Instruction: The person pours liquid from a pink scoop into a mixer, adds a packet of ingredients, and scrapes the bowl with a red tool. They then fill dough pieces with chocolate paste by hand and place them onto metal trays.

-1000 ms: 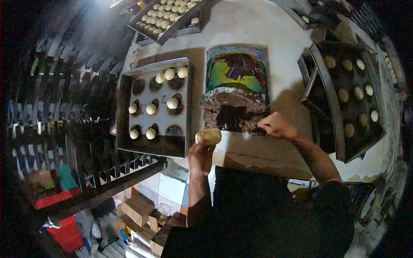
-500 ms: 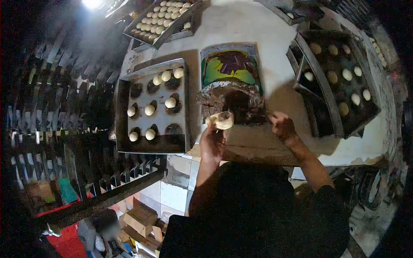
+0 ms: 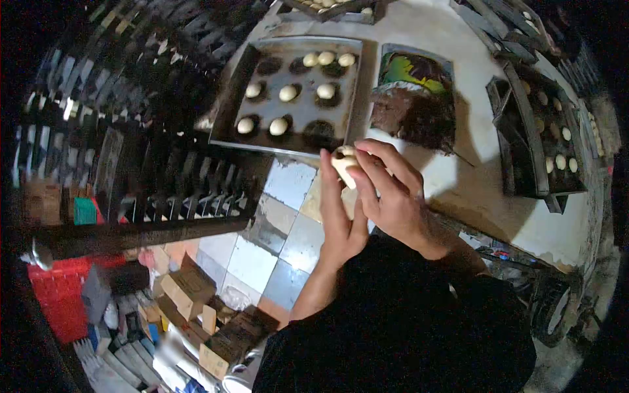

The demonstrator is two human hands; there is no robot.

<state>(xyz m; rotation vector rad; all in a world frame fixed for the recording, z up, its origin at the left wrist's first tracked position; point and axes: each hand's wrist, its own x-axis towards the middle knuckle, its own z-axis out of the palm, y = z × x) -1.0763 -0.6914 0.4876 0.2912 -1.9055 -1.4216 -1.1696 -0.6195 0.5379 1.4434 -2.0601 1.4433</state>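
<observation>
A piece of pale dough (image 3: 343,165) with a dark filling in its hollow is held up between both hands, just off the table's front edge. My left hand (image 3: 342,229) grips it from the left and below, thumb and fingers closed round it. From the right, my right hand (image 3: 396,196) pinches the dough's upper rim. Beyond the hands lies an opened green-and-purple pack (image 3: 416,71) with a mass of dark brown filling (image 3: 406,114) on it. A thin handle (image 3: 464,158) sticks out of the filling's right side.
At left, a metal tray (image 3: 295,48) bears several round dough balls (image 3: 288,93). Stacked trays (image 3: 538,154) with more balls stand at right, and another tray (image 3: 327,9) at the back. Below left are cardboard boxes (image 3: 187,291) and a red crate (image 3: 59,295) on the floor.
My right hand has let go of the thin handle at the filling and come to the dough. The dough has moved toward my body, and the view has turned left.
</observation>
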